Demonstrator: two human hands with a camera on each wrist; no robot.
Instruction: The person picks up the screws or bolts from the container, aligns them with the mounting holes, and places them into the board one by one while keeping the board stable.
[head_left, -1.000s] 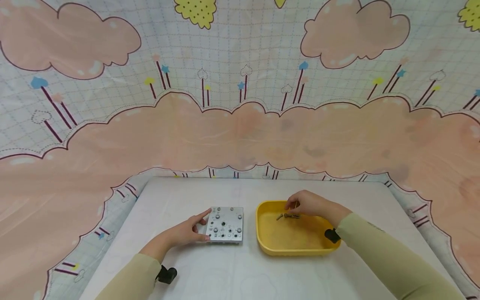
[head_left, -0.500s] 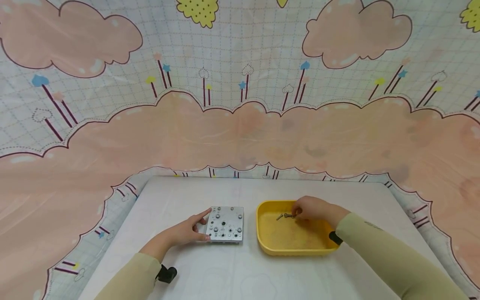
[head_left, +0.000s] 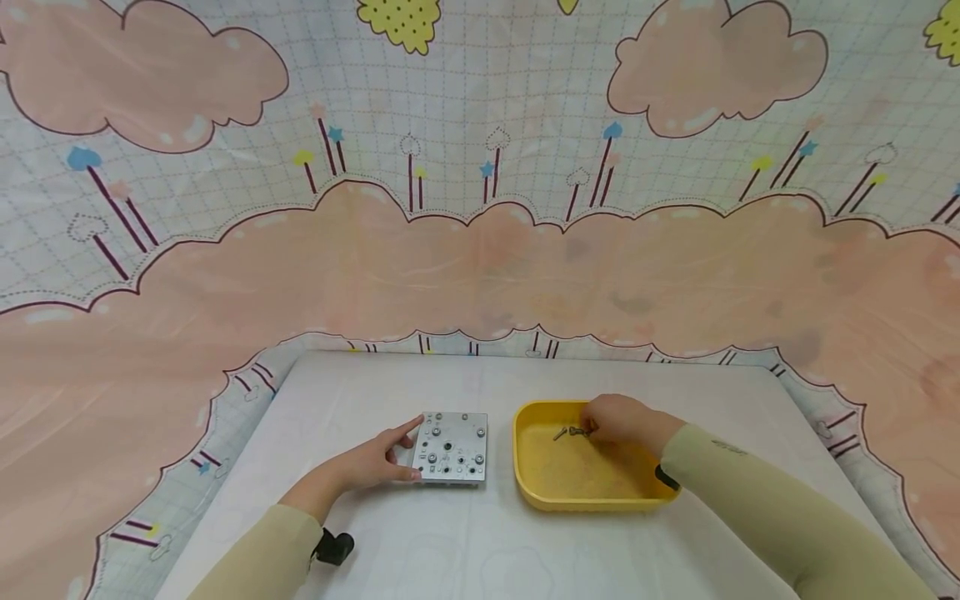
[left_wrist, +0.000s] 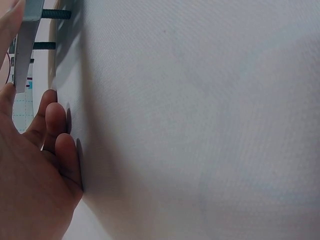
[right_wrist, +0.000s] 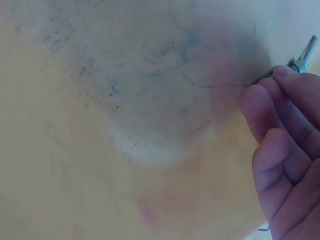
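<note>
A square silver metal plate [head_left: 459, 450] with holes and screw heads sits on the white table. My left hand [head_left: 367, 462] grips its left side, index finger at the far corner and thumb at the near corner. In the left wrist view, threaded bolts [left_wrist: 56, 14] stick out from the plate's underside, and the other fingers are curled by the tabletop. My right hand [head_left: 618, 418] reaches into a yellow tray [head_left: 592, 505]. Its thumb and fingers pinch a dark screw [right_wrist: 263, 78], mostly covered by the fingertips. Another small screw [head_left: 559, 433] lies just left of it.
The tray's raised walls surround the right hand. White table [head_left: 487, 558] lies between the plate and the tray and in front of both. A patterned cloth [head_left: 480, 275] hangs behind the table.
My right hand has lowered into the tray, and its fingers have closed on a screw. The left hand and the metal plate have stayed in place.
</note>
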